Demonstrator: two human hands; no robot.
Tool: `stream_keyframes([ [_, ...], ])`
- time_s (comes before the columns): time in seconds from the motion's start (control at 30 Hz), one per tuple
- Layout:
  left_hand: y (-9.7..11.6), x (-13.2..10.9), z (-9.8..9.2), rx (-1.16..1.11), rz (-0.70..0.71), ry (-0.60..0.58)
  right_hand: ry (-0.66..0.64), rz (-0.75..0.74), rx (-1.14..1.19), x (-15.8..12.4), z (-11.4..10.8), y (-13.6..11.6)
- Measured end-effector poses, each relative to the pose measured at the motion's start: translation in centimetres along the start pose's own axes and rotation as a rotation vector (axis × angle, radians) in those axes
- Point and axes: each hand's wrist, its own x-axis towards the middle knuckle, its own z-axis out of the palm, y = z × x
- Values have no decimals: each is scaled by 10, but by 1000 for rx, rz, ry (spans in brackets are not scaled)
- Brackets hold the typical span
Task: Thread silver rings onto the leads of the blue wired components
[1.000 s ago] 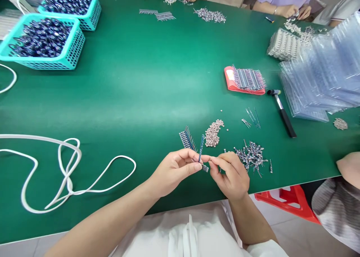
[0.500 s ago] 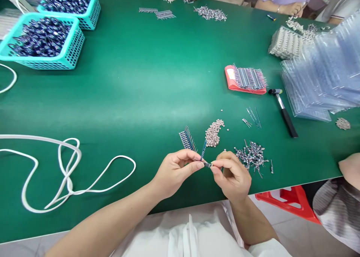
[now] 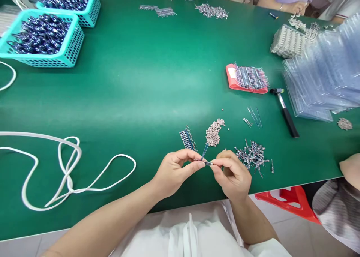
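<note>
Between thumb and fingers, my left hand (image 3: 176, 172) pinches a thin blue strip (image 3: 205, 151) that points up and away, together with one end of a small dark metal piece (image 3: 208, 163). The fingertips of my right hand (image 3: 233, 174) are closed on the other end of that small piece. Just beyond the left fingers lies a row of blue pins (image 3: 188, 138). A pile of small round beads (image 3: 213, 133) is past the fingertips, and a heap of small metal parts (image 3: 253, 155) lies to the right of my right hand.
Two turquoise baskets (image 3: 71, 39) of dark shiny parts stand at the back left, and white cord (image 3: 107, 190) loops at the left. A hammer (image 3: 287, 116), red packet (image 3: 233, 85) and clear plastic sheets (image 3: 306, 95) lie at the right. Other people's hands (image 3: 298, 7) are across the table.
The blue strip and the small piece between my fingers have tilted slightly. Both hands stay in nearly the same place, and the view has shifted a little.
</note>
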Motion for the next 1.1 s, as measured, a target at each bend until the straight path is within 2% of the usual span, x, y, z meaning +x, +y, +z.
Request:
stream_keyframes([
  [0.2, 2, 0, 0, 58, 26, 12, -4, 25, 40, 1, 0, 1],
  [0.6, 2, 0, 0, 78, 48, 10, -51, 219, 255, 2, -1, 0],
  [1.1, 2, -1, -1, 126, 78, 19, -44, 216, 252, 2, 0, 1],
])
